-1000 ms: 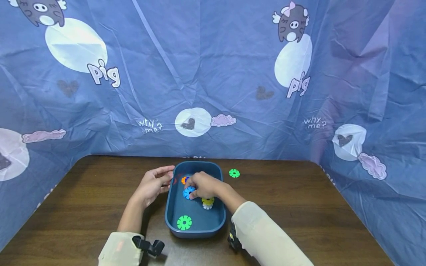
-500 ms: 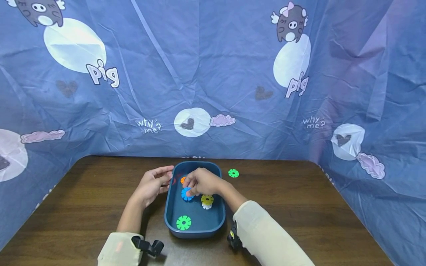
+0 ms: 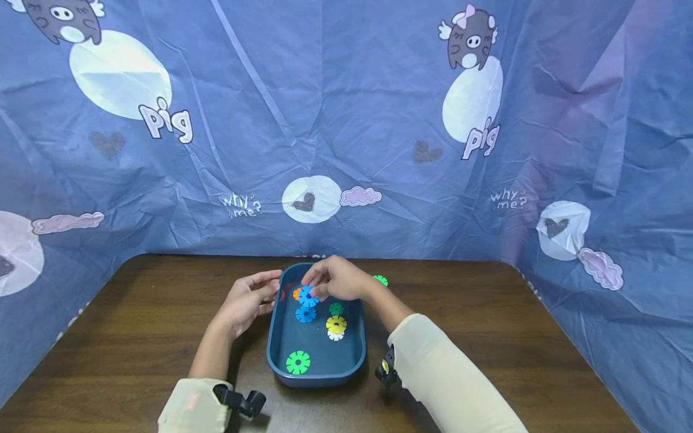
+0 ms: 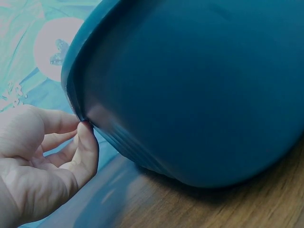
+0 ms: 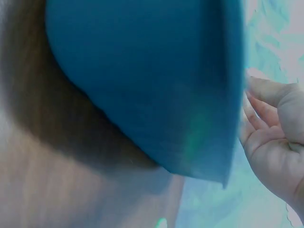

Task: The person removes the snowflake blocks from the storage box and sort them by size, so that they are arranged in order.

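A dark blue plastic tub [image 3: 319,380] stands on the table, with toothed snowflake discs inside. My left hand [image 3: 249,302] is at its left side; in the left wrist view, the thumb and index finger of the left hand [image 4: 52,156] pinch the tub's edge. Over the far part of the tub, my right hand [image 3: 341,279] pinches a blue snowflake disc [image 3: 308,296] above the floor. Below it lies another blue disc [image 3: 305,315], and an orange disc [image 3: 296,293] is partly covered. In the right wrist view, the tub wall hides the right hand's fingertips.
Also in the tub are a yellow disc [image 3: 336,325] overlapping a white disc [image 3: 335,336], a dark green disc [image 3: 336,308] and a bright green disc [image 3: 298,362]. Another green disc [image 3: 381,280] lies on the table beyond the right forearm. A patterned blue cloth [image 3: 411,228] hangs behind.
My right hand has lifted the blue disc from the tub floor and moved it up and away, uncovering a second blue disc and the dark green one. The left hand stays in place.
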Available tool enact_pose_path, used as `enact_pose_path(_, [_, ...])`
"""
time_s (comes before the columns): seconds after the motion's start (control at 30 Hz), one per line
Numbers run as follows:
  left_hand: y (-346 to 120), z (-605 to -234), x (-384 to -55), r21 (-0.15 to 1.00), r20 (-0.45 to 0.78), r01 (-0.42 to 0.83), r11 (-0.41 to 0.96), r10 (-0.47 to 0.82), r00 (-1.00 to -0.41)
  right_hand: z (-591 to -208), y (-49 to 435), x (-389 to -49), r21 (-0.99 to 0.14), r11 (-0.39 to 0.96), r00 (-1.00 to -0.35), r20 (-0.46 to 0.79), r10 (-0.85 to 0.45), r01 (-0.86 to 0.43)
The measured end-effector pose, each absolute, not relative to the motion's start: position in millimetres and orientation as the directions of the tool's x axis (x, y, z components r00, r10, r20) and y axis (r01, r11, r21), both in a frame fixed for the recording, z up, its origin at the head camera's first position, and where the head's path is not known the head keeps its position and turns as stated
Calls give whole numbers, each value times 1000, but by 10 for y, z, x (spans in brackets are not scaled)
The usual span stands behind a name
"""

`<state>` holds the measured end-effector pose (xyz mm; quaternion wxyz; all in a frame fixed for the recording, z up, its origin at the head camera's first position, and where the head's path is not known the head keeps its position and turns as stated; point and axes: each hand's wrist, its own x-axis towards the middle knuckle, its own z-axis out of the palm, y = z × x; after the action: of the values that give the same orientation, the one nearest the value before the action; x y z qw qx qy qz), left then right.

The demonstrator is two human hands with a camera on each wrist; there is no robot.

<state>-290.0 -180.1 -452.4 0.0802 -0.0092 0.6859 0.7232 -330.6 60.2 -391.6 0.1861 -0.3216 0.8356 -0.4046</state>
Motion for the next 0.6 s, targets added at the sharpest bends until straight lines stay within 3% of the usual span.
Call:
enact_pose_path(0.33, [-1817,-4542,-2881,991,-104,-111,-71,102,-989,-3740,881,-3437,-810,456,-776,-2,-630,-368])
enact_pose_path(0.6, [-1815,-4529,-2881,993,-99,-106,-59,103,-990,-3691,1266,-3542,-859,429,-846,7,-533,-278])
